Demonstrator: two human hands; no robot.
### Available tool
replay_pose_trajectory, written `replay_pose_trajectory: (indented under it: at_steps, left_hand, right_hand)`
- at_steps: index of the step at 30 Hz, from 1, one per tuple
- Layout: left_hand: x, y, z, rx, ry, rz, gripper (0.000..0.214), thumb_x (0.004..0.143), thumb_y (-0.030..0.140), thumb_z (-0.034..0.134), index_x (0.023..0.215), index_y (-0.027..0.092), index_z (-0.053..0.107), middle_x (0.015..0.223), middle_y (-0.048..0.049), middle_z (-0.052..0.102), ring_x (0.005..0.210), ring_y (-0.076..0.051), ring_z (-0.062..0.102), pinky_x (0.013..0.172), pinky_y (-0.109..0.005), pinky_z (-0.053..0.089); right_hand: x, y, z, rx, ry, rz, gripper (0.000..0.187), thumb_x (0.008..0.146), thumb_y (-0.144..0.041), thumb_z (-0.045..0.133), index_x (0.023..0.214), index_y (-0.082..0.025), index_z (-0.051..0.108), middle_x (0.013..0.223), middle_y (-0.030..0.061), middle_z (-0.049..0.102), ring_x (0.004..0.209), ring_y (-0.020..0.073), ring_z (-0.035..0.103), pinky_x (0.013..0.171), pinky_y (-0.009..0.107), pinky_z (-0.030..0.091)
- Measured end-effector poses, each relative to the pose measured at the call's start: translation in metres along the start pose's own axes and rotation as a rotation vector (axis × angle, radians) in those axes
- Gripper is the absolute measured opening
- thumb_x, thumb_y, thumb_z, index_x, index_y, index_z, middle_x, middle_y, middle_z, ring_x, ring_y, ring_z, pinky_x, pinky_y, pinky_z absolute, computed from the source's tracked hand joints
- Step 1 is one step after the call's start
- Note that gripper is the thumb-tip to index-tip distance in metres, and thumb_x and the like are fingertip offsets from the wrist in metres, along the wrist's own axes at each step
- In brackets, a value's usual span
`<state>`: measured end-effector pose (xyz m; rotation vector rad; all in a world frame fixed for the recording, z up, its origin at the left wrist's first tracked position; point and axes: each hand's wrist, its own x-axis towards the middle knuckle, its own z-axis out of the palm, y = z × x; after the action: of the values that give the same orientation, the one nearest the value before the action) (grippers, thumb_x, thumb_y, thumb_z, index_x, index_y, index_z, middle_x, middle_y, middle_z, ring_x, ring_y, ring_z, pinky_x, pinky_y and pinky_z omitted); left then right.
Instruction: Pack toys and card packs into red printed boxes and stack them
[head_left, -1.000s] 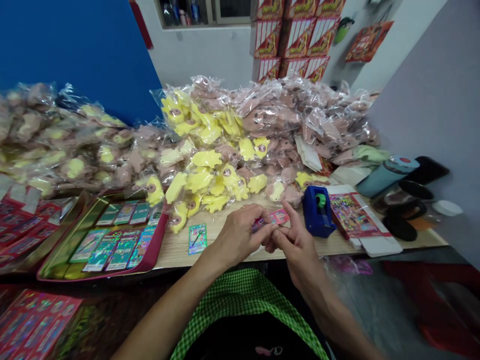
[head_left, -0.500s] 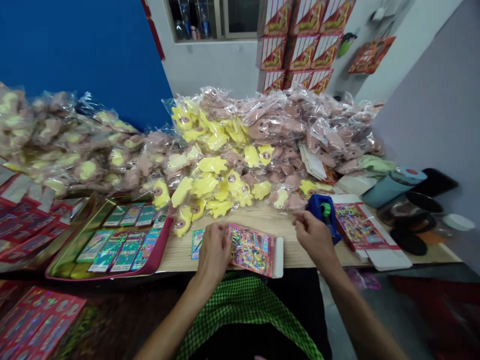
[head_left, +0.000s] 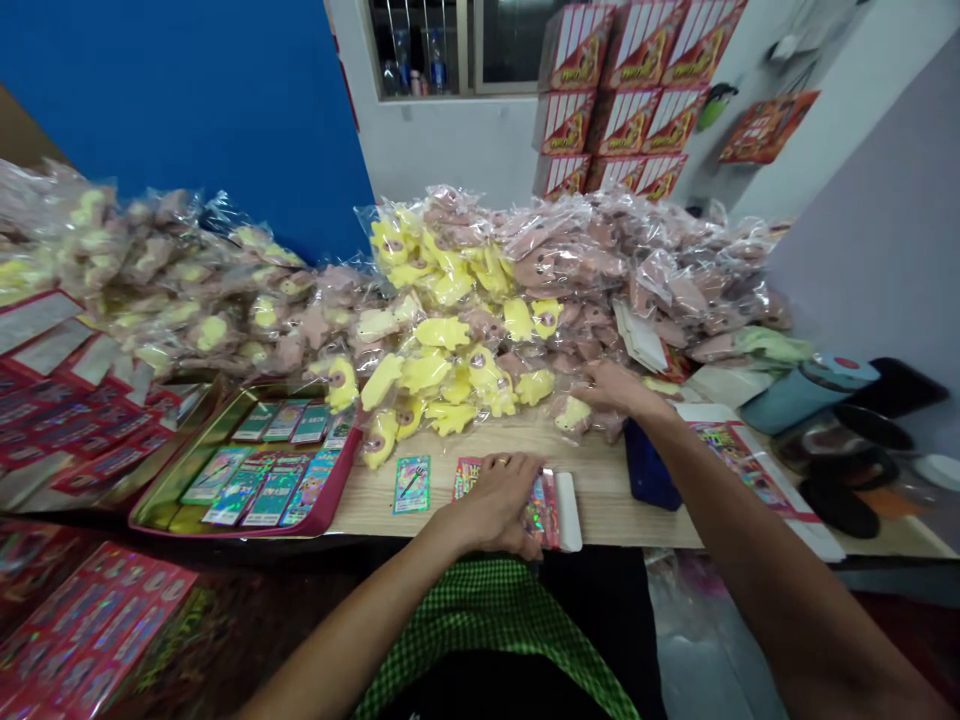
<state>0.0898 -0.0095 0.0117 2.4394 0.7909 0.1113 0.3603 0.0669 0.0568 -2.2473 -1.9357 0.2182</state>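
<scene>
My left hand point(head_left: 501, 502) is wrapped over a small colourful cardboard box point(head_left: 555, 512) at the table's front edge; the box's white end flap points right. My right hand point(head_left: 606, 388) reaches over the blue tape dispenser point(head_left: 651, 470) to the near edge of the heap of bagged toys. Its fingers touch or hover at pinkish-brown toys there; whether they grip one I cannot make out. Just left of that hand lies a bagged toy with a pale yellow front point(head_left: 574, 415). A holographic card point(head_left: 412, 485) rests flat on the wood, left of the box.
Bagged yellow toys point(head_left: 442, 370) and brown ones pile up along the back. A pink-rimmed tray point(head_left: 330, 508) with several cards stands left, beside red packs point(head_left: 45, 430). At right are a flattened box point(head_left: 802, 515), a blue bottle point(head_left: 802, 385) and dark cups point(head_left: 847, 460).
My right hand has moved forward from beside the tape dispenser to the toy heap. My left hand has shifted right and now covers the box's middle, leaving the card uncovered. The view has swung slightly left.
</scene>
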Motion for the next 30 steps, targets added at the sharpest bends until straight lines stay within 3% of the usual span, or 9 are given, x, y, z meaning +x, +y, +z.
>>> replay_pose_trajectory:
  at_steps: [4, 6, 8, 10, 12, 15, 19, 24, 30]
  left_hand:
    - [0.005, 0.001, 0.003, -0.2, 0.273, -0.182, 0.12, 0.046, 0.048, 0.099, 0.147, 0.015, 0.042, 0.147, -0.0243, 0.051, 0.14, -0.046, 0.045, 0.119, -0.062, 0.028]
    - [0.011, 0.006, -0.001, -0.51, 0.471, -0.256, 0.114, 0.054, 0.055, 0.095, 0.148, 0.016, 0.043, 0.153, -0.0252, 0.048, 0.145, -0.044, 0.042, 0.119, -0.061, 0.031]
    - [0.019, 0.013, -0.008, -0.967, 0.589, -0.264, 0.099, 0.067, 0.062, 0.087, 0.145, 0.015, 0.05, 0.148, -0.0239, 0.055, 0.136, -0.039, 0.054, 0.112, -0.055, 0.044]
    - [0.025, 0.017, -0.015, -1.353, 0.613, -0.227, 0.081, 0.07, 0.064, 0.084, 0.13, 0.014, 0.064, 0.129, -0.0197, 0.069, 0.116, -0.032, 0.068, 0.098, -0.045, 0.055]
    - [0.024, 0.018, -0.02, -1.512, 0.609, -0.169, 0.065, 0.068, 0.058, 0.088, 0.113, 0.013, 0.074, 0.11, -0.0132, 0.077, 0.098, -0.026, 0.074, 0.086, -0.036, 0.059]
    - [0.008, 0.013, -0.025, -1.497, 0.488, -0.101, 0.046, 0.067, 0.042, 0.093, 0.101, 0.014, 0.079, 0.096, -0.0088, 0.08, 0.084, -0.02, 0.076, 0.078, -0.029, 0.061]
    - [-0.015, 0.006, -0.028, -1.52, 0.267, -0.08, 0.044, 0.069, 0.04, 0.092, 0.103, 0.015, 0.08, 0.099, -0.0106, 0.081, 0.08, -0.021, 0.077, 0.07, -0.029, 0.062]
    - [-0.022, 0.0, -0.037, -1.514, 0.291, -0.107, 0.042, 0.069, 0.037, 0.092, 0.102, 0.014, 0.079, 0.102, -0.0108, 0.08, 0.075, -0.016, 0.075, 0.067, -0.025, 0.063]
    - [-0.032, -0.014, -0.049, -1.504, 0.453, -0.175, 0.044, 0.064, 0.029, 0.094, 0.101, 0.015, 0.077, 0.103, -0.0097, 0.08, 0.073, -0.014, 0.073, 0.065, -0.024, 0.062]
  right_hand:
    - [-0.035, -0.006, -0.014, 0.127, 0.18, 0.037, 0.024, 0.085, -0.044, 0.062, 0.077, -0.022, 0.055, 0.076, 0.0055, 0.066, 0.077, 0.0248, 0.063, 0.063, 0.03, 0.042]
    - [-0.059, -0.017, -0.014, 0.235, 0.284, 0.042, 0.026, 0.088, -0.048, 0.056, 0.082, -0.023, 0.052, 0.074, 0.0041, 0.063, 0.073, 0.0239, 0.062, 0.061, 0.03, 0.041]
    - [-0.083, -0.033, -0.009, 0.473, 0.33, 0.0, 0.031, 0.088, -0.054, 0.056, 0.084, -0.024, 0.049, 0.069, 0.0011, 0.059, 0.064, 0.0211, 0.059, 0.057, 0.029, 0.039]
    - [-0.103, -0.047, -0.004, 0.791, 0.258, -0.059, 0.038, 0.085, -0.06, 0.062, 0.085, -0.025, 0.049, 0.068, -0.0005, 0.057, 0.061, 0.0195, 0.055, 0.055, 0.028, 0.039]
    - [-0.115, -0.054, 0.0, 1.033, 0.109, -0.084, 0.042, 0.081, -0.062, 0.069, 0.087, -0.024, 0.052, 0.074, 0.0004, 0.06, 0.066, 0.0194, 0.056, 0.058, 0.028, 0.041]
    - [-0.122, -0.052, 0.002, 1.178, 0.0, -0.047, 0.045, 0.072, -0.06, 0.08, 0.08, -0.022, 0.058, 0.073, -0.0004, 0.058, 0.066, 0.0172, 0.052, 0.06, 0.027, 0.039]
    - [-0.126, -0.047, 0.0, 1.3, -0.045, -0.029, 0.041, 0.065, -0.052, 0.085, 0.063, -0.02, 0.059, 0.061, -0.0015, 0.053, 0.059, 0.0149, 0.046, 0.058, 0.028, 0.037]
    - [-0.129, -0.045, -0.009, 1.33, -0.212, -0.105, 0.028, 0.069, -0.041, 0.079, 0.068, -0.02, 0.061, 0.061, -0.0019, 0.055, 0.057, 0.0148, 0.048, 0.058, 0.028, 0.038]
    - [-0.133, -0.026, -0.021, 0.947, 0.055, -0.123, 0.031, 0.08, -0.043, 0.068, 0.102, -0.022, 0.063, 0.067, -0.0023, 0.058, 0.061, 0.018, 0.051, 0.056, 0.028, 0.037]
